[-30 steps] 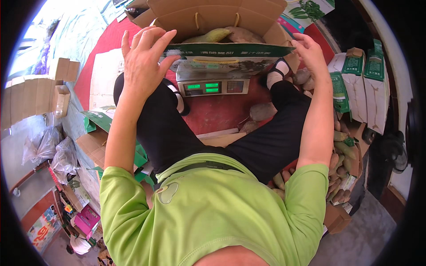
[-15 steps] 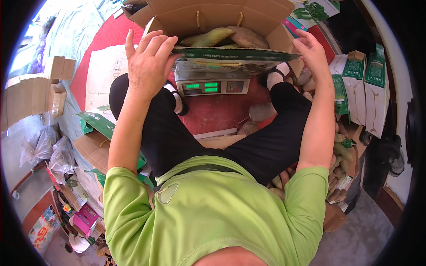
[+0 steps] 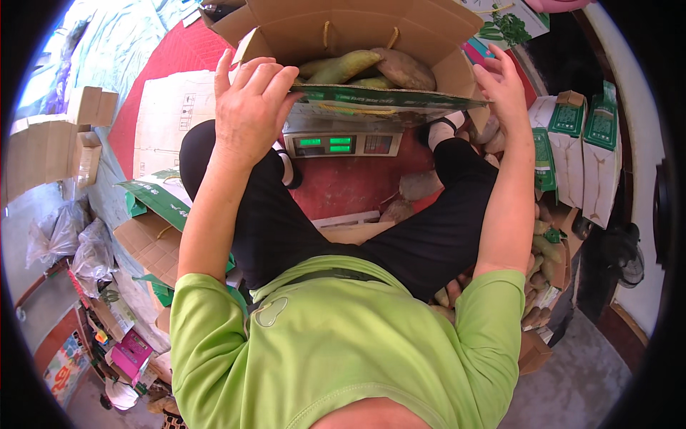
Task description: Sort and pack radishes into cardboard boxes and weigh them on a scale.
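Note:
A tall cardboard box [image 3: 429,21], its top open, stands on a digital scale [image 3: 379,145] with lit green displays between my feet. Inside lie a greenish, long root vegetable [image 3: 346,66] and a thick brown one [image 3: 405,69], with more partly hidden beneath. At the left end of the box's green-printed near panel, my left hand [image 3: 250,100] grips the cardboard, its index finger raised. My right hand [image 3: 504,89] has its fingers bent around the right corner of the same box. Its fingertips are partly out of sight behind the edge.
Loose root vegetables [image 3: 547,257] are heaped to my right, and several lie on the red floor covering [image 3: 329,189]. Upright white-and-green boxes [image 3: 568,143] stand at the right, near a black fan [image 3: 625,254]. An opened carton [image 3: 150,239] and plastic bags [image 3: 96,250] sit left.
The near panel of the box sits slightly lower and closer to me, showing a little more of the vegetables. My left hand has shifted slightly right and nearer; both hands stay at the box.

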Motion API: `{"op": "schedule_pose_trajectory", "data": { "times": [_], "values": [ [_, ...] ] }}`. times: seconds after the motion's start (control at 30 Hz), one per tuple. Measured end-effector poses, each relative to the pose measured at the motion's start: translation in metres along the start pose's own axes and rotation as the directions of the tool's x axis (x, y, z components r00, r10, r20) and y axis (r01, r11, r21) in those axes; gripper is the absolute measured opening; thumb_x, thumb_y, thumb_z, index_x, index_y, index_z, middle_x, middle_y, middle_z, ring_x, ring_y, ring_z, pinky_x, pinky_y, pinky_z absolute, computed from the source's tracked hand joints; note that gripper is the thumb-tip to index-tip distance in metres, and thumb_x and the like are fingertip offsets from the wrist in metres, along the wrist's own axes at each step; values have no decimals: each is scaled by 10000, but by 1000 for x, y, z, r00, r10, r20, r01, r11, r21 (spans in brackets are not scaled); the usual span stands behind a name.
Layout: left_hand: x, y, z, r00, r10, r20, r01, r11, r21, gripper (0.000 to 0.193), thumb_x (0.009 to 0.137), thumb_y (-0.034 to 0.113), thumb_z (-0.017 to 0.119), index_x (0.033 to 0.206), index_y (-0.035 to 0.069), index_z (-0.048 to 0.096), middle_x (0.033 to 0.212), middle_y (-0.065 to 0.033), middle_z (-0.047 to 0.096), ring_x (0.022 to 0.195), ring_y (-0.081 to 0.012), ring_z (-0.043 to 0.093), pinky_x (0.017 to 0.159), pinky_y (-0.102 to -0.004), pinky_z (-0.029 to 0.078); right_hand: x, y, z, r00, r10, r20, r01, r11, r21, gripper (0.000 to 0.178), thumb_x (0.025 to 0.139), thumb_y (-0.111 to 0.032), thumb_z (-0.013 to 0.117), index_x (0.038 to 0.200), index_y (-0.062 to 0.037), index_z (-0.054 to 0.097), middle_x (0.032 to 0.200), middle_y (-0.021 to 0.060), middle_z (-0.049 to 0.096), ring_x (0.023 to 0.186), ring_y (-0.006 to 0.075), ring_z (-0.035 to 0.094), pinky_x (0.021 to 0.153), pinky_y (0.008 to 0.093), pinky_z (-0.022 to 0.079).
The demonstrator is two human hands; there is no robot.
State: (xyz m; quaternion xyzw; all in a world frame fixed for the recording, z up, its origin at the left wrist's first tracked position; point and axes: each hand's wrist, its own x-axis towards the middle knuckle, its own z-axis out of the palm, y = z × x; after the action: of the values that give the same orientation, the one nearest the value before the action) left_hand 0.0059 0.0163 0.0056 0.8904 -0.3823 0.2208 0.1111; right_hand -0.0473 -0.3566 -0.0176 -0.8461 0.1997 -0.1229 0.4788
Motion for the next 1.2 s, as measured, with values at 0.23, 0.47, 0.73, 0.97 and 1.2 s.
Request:
{"op": "schedule_pose_trajectory", "data": {
  "times": [0.23, 0.47, 0.73, 0.97, 1.2],
  "values": [
    [1, -1, -1, 1000, 5, -6, -5, 1000, -19, 352, 751, 203, 718, 1083, 127, 629, 970, -19, 630, 1037, -202, 581, 1061, -478, 289, 6, -9, -5, 997, 71, -27, -70, 997, 25, 585, 837, -231, 687, 1354, -87, 454, 1220, 144, 547, 924, 164, 572, 696, 280, 489],
    [3, -2, -2, 999, 4, -49, -8, 997, -70, 352, 733, 185, 718, 1067, 113, 632, 944, -31, 615, 1017, -207, 583, 1051, -464, 316, 7, -18, -3, 998, 65, 14, -66, 994, 83, 620, 881, -216, 645, 1417, -88, 361, 1362, 169, 454, 1125, 194, 520, 810, 283, 464],
    [3, -4, -3, 992, 77, -98, -89, 987, -130, 48, 708, 99, 581, 753, 107, 568, 774, -33, 532, 859, -208, 587, 921, -414, 438, 25, -42, -4, 972, -233, 3, 233, 970, -67, 617, 801, -176, 697, 1359, -93, 447, 1372, 153, 448, 1185, 270, 503, 917, 375, 452],
    [4, -8, -10, 994, 75, 80, -56, 975, -216, 48, 722, 89, 621, 766, 101, 606, 730, -49, 498, 782, -236, 561, 876, -390, 440, 69, -57, 13, 933, -277, 228, 340, 887, -312, 495, 754, -187, 700, 1210, -43, 573, 1158, 161, 610, 1073, 262, 579, 918, 336, 439],
    [20, -24, -19, 932, 243, 269, -166, 946, -279, 99, 655, 80, 615, 750, 109, 608, 742, -39, 513, 813, -223, 569, 867, -380, 422, 82, -73, 27, 876, -363, 318, 482, 692, -538, 228, 776, -236, 637, 842, -17, 631, 861, 186, 594, 825, 377, 575, 703, 420, 444]
  ]
}}
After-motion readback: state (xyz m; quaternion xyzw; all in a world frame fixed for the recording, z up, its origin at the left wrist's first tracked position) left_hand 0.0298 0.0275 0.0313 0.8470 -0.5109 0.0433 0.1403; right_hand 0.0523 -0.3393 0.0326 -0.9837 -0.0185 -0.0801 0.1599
